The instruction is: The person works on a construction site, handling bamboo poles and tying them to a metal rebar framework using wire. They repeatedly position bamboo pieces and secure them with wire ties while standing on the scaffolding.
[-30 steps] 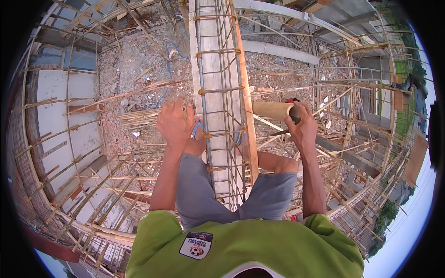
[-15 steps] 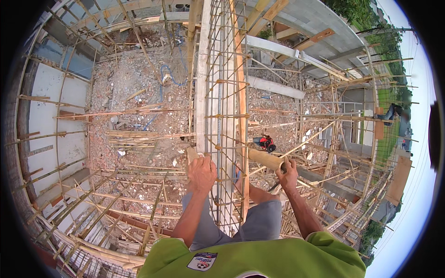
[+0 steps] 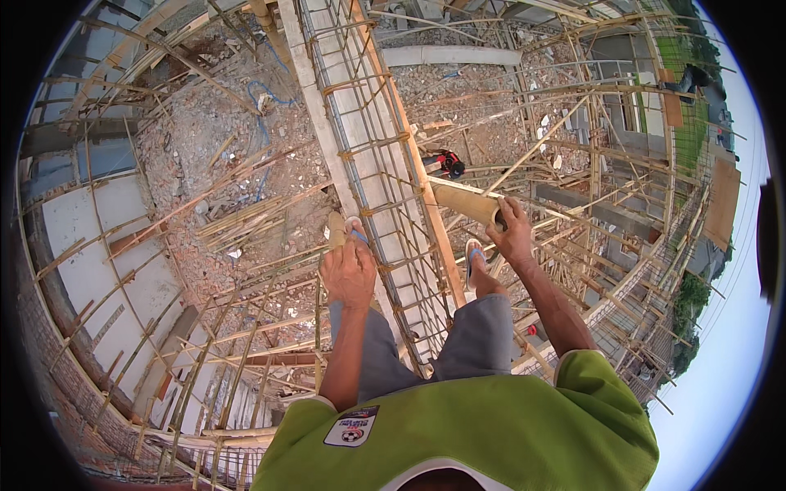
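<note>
Looking first to the far left, finding the white wall (image 3: 106,221) at a different slant from half a second ago. Farther right, seeing a pile of pale sticks (image 3: 254,221) on the rubble, then a tan pole stub (image 3: 336,231) just beyond the left hand (image 3: 350,274). Keeping that hand's fingers bent and close together, unlike the raised, looser pose of a second ago; cannot tell of any pinch on the stub. Just beside it, showing more of the sandalled left foot (image 3: 359,233) than half a second ago. Next, meeting the steel cage (image 3: 393,263), now leaning from upper left to lower right instead of nearly upright, bordered by an orange-brown plank (image 3: 415,164). Past that, spotting a red-and-black machine (image 3: 449,164) near the bamboo pole (image 3: 465,203), still jutting rightward from the plank. Below the pole, now revealing the sandalled right foot (image 3: 477,270). At the pole's open end, curving the right hand (image 3: 512,233) around the rim as before, thumb and fingers apart; cannot tell how firmly.
</note>
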{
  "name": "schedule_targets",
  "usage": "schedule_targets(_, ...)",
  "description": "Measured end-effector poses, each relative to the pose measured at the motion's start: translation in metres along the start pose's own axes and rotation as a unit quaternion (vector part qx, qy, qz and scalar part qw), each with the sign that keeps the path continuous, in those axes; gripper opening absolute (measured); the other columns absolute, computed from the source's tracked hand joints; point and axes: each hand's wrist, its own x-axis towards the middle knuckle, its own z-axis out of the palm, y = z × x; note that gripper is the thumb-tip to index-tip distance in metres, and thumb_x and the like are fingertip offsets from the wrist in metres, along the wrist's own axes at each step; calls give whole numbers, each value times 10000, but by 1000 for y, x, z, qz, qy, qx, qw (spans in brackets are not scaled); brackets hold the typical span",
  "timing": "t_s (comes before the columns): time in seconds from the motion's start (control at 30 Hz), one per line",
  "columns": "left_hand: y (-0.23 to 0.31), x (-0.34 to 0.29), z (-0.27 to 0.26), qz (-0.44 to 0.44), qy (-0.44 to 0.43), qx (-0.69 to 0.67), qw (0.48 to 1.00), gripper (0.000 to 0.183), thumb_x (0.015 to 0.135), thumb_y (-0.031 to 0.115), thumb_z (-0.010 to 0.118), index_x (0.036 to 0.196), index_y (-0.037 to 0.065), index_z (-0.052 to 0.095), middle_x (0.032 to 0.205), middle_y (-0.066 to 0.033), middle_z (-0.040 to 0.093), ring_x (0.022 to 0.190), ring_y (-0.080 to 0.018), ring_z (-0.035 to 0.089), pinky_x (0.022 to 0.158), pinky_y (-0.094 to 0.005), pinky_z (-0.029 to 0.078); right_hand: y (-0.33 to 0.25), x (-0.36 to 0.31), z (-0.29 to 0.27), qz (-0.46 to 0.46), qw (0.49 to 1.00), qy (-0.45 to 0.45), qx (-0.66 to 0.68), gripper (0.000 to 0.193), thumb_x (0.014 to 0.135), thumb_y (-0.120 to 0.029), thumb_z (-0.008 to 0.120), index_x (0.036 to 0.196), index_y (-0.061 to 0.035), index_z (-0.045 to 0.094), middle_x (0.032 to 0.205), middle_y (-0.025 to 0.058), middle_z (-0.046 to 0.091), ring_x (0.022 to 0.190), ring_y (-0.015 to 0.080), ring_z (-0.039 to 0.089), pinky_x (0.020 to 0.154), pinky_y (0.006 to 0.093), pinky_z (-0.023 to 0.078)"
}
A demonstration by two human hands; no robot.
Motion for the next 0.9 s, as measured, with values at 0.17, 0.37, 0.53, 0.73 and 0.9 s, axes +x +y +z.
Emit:
schedule_targets(0.17,1,-1,5,3,-8,32,999,260,794,136,665,1044,83,709,827,-62,621,790,-260,587,712,-400,456,-8,2,-6,8,1000,2,27,659,694,-128,770,1311,-31,557,1251,180,553,1108,379,574,931,435,493)
schedule_targets(0.37,-1,-3,6,38,-18,47,998,206,782,161,652,968,81,695,867,-71,609,814,-275,578,722,-429,450,-6,2,-6,18,1000,-6,22,670,691,-136,776,1315,-51,547,1289,165,528,1141,380,545,955,459,471)
schedule_targets(0.53,1,-2,-5,50,-60,51,996,234,763,158,644,982,78,656,909,-84,567,877,-303,545,743,-447,433,-7,1,-13,44,998,-47,20,671,696,-163,801,1307,-66,539,1305,177,513,1176,398,512,970,470,463)
schedule_targets(0.73,0,-3,-20,60,-144,64,986,313,769,150,620,1072,73,605,1031,-122,537,989,-325,515,824,-479,412,-7,6,-18,29,997,-72,30,647,715,-160,790,1288,-54,509,1311,213,492,1181,430,496,1003,488,439)
schedule_targets(0.9,0,-1,-22,67,-180,74,979,346,779,140,613,1118,71,593,1088,-127,534,1054,-333,504,884,-485,400,-2,9,-26,19,991,-134,24,636,742,-181,769,1285,-12,485,1252,222,498,1146,432,504,968,498,448)
